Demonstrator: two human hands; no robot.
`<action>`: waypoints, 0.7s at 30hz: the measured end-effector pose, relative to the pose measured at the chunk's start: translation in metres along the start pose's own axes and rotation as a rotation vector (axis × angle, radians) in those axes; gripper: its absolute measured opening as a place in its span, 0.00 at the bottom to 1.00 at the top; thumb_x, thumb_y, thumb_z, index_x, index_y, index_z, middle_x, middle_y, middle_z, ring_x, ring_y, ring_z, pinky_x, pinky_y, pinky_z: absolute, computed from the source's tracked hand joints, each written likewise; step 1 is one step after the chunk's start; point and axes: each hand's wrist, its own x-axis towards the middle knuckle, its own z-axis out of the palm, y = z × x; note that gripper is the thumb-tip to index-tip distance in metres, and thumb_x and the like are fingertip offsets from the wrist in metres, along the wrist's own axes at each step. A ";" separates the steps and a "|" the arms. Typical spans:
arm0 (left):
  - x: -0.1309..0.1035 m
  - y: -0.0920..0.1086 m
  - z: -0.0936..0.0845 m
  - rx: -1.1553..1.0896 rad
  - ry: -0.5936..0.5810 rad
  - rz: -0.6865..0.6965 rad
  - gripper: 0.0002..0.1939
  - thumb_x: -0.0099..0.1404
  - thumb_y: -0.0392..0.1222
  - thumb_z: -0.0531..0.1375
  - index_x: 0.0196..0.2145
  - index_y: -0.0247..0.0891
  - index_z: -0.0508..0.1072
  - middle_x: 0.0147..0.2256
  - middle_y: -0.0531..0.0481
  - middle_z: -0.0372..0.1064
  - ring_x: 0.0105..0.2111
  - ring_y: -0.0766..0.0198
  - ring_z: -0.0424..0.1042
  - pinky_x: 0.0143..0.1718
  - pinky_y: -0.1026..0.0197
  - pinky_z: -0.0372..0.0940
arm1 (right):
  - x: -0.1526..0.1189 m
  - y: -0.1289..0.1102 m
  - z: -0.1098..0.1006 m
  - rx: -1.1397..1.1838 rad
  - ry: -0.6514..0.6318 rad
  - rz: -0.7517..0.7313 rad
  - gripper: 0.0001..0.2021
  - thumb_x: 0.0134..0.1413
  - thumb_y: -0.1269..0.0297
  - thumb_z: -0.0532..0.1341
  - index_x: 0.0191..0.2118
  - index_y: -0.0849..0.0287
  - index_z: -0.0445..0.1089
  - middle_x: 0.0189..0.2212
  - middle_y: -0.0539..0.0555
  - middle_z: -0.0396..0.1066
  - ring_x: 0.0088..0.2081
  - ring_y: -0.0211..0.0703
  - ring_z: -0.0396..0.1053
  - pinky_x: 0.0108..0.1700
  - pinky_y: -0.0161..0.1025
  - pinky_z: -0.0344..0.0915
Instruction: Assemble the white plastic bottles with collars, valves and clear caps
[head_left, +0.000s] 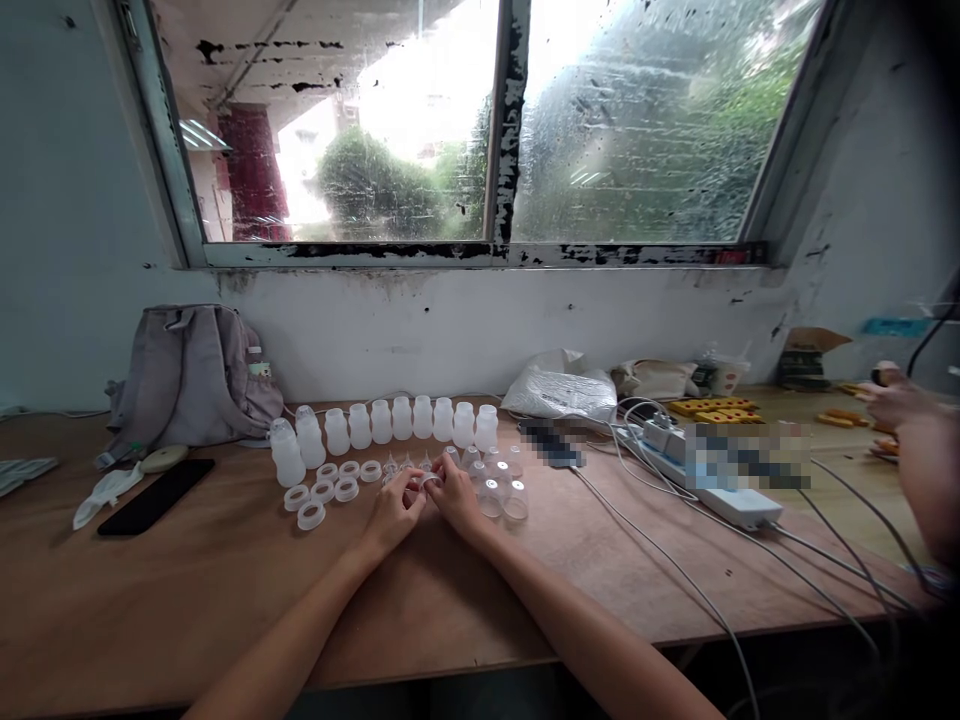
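Observation:
My left hand (pixel 396 512) and my right hand (pixel 454 492) meet over the middle of the table, fingers curled round a small whitish ring (pixel 430 479). Behind them stands a row of frosted white bottles (pixel 402 418); the two leftmost bottles (pixel 310 436) have tops on. Loose white rings (pixel 310 515) lie left of my hands. Clear pointed teats (pixel 390 468) stand just behind my fingers, partly hidden. Several clear domed caps (pixel 515 501) are grouped to the right of my right hand.
A grey backpack (pixel 187 375), a black phone (pixel 156 497) and a white pouch (pixel 107 495) are at left. A plastic bag (pixel 562 388), a power strip (pixel 739 503), cables and yellow parts (pixel 718 410) are at right, where another person's arm (pixel 926 470) reaches in.

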 end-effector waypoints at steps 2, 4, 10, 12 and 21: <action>0.000 0.001 -0.001 0.080 -0.003 -0.026 0.11 0.56 0.35 0.53 0.38 0.40 0.66 0.33 0.49 0.68 0.33 0.62 0.68 0.36 0.60 0.63 | -0.001 0.000 0.001 0.025 -0.025 -0.029 0.07 0.41 0.71 0.54 0.32 0.57 0.60 0.20 0.46 0.60 0.23 0.36 0.60 0.27 0.31 0.54; 0.000 0.002 -0.003 0.153 0.011 -0.045 0.10 0.56 0.34 0.52 0.38 0.40 0.66 0.34 0.49 0.68 0.35 0.61 0.68 0.37 0.59 0.63 | -0.003 -0.003 -0.001 0.079 -0.047 -0.095 0.07 0.43 0.70 0.54 0.34 0.58 0.61 0.21 0.47 0.62 0.24 0.36 0.61 0.29 0.32 0.57; 0.007 -0.008 -0.014 0.163 0.143 -0.055 0.13 0.59 0.32 0.47 0.40 0.40 0.64 0.38 0.48 0.68 0.37 0.61 0.68 0.38 0.59 0.62 | -0.006 -0.020 -0.012 0.357 -0.197 -0.182 0.13 0.53 0.62 0.51 0.45 0.57 0.61 0.29 0.50 0.65 0.26 0.35 0.62 0.28 0.31 0.59; 0.008 -0.011 -0.017 0.126 0.141 -0.031 0.15 0.58 0.29 0.46 0.40 0.39 0.64 0.38 0.49 0.68 0.37 0.62 0.68 0.39 0.60 0.62 | -0.005 -0.020 -0.012 0.343 -0.140 -0.161 0.12 0.54 0.62 0.50 0.43 0.58 0.63 0.26 0.50 0.64 0.25 0.35 0.61 0.28 0.32 0.59; 0.033 -0.024 -0.043 0.318 0.250 -0.150 0.17 0.61 0.35 0.46 0.48 0.41 0.61 0.44 0.48 0.67 0.39 0.61 0.69 0.40 0.61 0.62 | -0.002 -0.012 -0.011 0.252 -0.008 -0.153 0.08 0.52 0.65 0.51 0.25 0.59 0.61 0.20 0.47 0.59 0.23 0.35 0.56 0.26 0.32 0.53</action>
